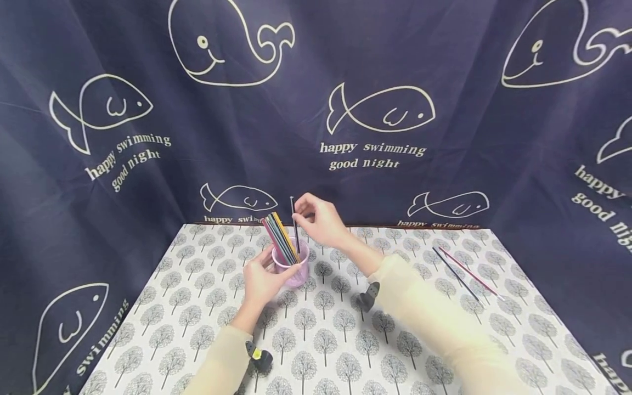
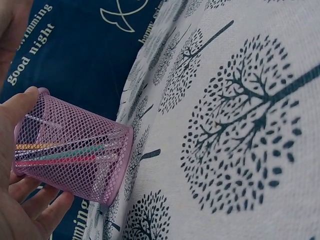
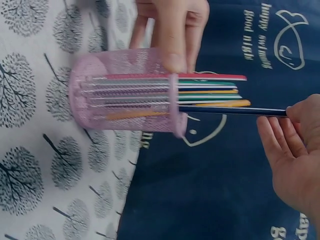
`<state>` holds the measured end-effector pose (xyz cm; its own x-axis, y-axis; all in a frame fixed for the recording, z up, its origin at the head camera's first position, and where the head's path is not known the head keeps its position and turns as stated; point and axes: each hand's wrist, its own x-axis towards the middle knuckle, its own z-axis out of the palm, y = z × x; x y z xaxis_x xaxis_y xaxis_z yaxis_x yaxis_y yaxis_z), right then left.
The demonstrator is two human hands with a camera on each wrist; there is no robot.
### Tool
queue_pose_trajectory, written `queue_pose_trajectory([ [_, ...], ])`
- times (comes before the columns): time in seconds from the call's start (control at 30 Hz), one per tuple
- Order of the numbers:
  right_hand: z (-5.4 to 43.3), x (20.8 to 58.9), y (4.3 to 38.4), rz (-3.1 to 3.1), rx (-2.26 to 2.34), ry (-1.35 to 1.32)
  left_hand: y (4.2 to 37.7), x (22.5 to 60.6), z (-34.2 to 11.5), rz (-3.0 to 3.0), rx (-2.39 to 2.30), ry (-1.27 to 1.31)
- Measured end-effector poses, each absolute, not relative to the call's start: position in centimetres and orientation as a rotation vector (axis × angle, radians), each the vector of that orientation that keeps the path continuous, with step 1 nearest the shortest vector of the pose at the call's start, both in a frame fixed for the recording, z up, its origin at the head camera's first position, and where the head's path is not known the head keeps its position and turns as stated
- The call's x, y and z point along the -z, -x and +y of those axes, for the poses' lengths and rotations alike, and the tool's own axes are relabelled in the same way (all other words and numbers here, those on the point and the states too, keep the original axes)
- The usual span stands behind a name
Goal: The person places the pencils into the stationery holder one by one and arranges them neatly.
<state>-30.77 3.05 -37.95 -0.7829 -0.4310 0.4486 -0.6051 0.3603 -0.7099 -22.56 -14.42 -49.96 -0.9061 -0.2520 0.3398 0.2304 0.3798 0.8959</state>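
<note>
1. Pink mesh cup (image 1: 297, 280) on the desk (image 1: 345, 340), gripped around its rim by the left hand (image 1: 261, 278).
2. A bundle of coloured sticks (image 1: 280, 238), probably pencils, leans inside it, beside the left thumb.
3. The right hand (image 1: 321, 220) pinches the upper part of a dark stick (image 1: 297, 235), lower end within the cup; whether entering or leaving, I cannot tell.
4. Well right of the right hand, a blue stick (image 1: 456, 275) and a red stick (image 1: 471, 274) lie outside; most sticks appear to be in the cup.

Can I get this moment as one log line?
left hand: grips pink mesh cup | right hand: pinches dark stick reaching into cup | tablecloth: red stick, navy stick
</note>
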Motion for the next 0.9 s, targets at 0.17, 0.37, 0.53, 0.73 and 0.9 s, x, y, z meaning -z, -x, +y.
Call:
queue_pose_trajectory([
  [0.17,2.0,39.1,30.8,-2.525,-1.291,-0.964,22.7,50.2,-14.4,-2.207,1.505,0.031],
  [0.37,1.0,40.4,31.2,-2.583,-1.203,-0.975,22.7,50.2,-14.5,-2.197,1.492,0.041],
  [0.53,0.5,41.1,31.4,-2.616,-1.138,-0.949,22.8,50.2,-14.5,-2.213,1.486,0.022],
  [0.73,-0.1,41.7,31.5,-2.633,-1.086,-0.868,22.9,50.2,-14.4,-2.217,1.503,0.011],
  [0.9,-0.2,41.9,31.6,-2.640,-1.072,-0.854,22.7,50.2,-14.4,-2.220,1.493,0.006],
])
